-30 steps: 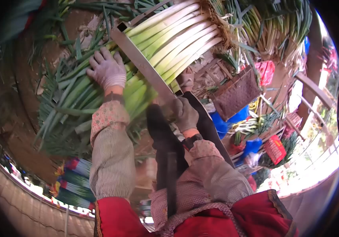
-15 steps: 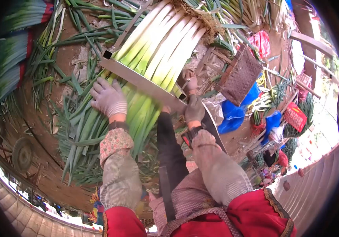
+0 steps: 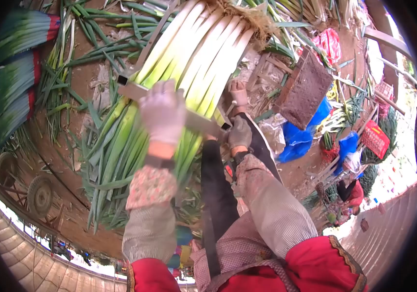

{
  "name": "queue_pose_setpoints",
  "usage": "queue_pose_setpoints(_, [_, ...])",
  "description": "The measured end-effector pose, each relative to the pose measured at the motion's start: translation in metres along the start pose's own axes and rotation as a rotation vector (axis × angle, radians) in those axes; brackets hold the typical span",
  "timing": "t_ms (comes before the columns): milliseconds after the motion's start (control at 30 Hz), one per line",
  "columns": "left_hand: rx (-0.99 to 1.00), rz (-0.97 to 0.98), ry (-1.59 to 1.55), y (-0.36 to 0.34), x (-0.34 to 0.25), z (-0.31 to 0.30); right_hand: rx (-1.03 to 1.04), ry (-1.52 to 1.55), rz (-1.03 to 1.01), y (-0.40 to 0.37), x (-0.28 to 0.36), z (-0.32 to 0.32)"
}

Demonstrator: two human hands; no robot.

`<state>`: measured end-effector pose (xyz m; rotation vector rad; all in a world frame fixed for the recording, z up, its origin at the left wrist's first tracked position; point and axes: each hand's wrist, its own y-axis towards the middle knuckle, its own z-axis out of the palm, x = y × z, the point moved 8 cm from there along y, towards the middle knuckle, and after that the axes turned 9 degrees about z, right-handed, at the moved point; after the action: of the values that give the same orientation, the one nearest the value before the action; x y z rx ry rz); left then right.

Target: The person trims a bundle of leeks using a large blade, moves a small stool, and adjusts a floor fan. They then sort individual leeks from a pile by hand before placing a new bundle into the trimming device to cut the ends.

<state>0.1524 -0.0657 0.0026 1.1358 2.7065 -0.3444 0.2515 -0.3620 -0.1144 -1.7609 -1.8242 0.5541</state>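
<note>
Head view, one item after another.

Leeks (image 3: 211, 56): one thick row, laid side by side in a metal frame (image 3: 156, 35). White stems lie inside the frame; roots (image 3: 254, 22) bunch at its far edge; green leaves (image 3: 116, 158) spill over its near edge toward the person.

Blade (image 3: 202, 124): long, flat, grey; lies across the green part of the stems, along the near edge of the frame, from its near left corner to its near right corner.

Left hand (image 3: 162, 114): gloved, blurred, back upward. Change noted: it has moved from the leaves, short of the blade, to over the blade and the stems. Whether its fingers grip or merely lie flat cannot be told. Judged meaning: the leaves are no longer pressed down by this hand.

Right hand (image 3: 240, 134): gloved, closed around the blade's end, just outside the near right corner; position much as before.

Surroundings: brown crate (image 3: 306, 87), tilted, beyond the frame's right side; blue plastic (image 3: 298, 141) beside it; loose greens (image 3: 116, 24) on the ground to the left.
</note>
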Motion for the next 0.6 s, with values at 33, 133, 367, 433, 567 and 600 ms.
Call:
queue_pose_setpoints(33, [0.038, 0.008, -0.018, 0.02, -0.013, 0.01, 0.024, 0.026, -0.029, -0.004, 0.01, -0.009])
queue_pose_setpoints(133, [0.336, -0.095, 0.145, 0.068, -0.021, 0.04, -0.125, -0.026, -0.185, -0.003, 0.012, -0.003])
queue_pose_setpoints(367, [0.392, -0.075, 0.095, 0.087, -0.017, 0.056, -0.068, 0.006, -0.229, 0.002, 0.016, 0.01])
queue_pose_setpoints(433, [0.407, -0.065, 0.084, 0.079, -0.015, 0.053, -0.004, -0.044, -0.178, 0.0, 0.011, 0.01])
queue_pose_setpoints(567, [0.029, 0.212, 0.142, 0.025, -0.021, 0.041, 0.037, 0.115, -0.095, 0.005, 0.006, 0.016])
queue_pose_setpoints(600, [0.002, 0.233, 0.183, 0.013, -0.018, 0.046, 0.004, 0.064, -0.148, -0.001, 0.006, 0.017])
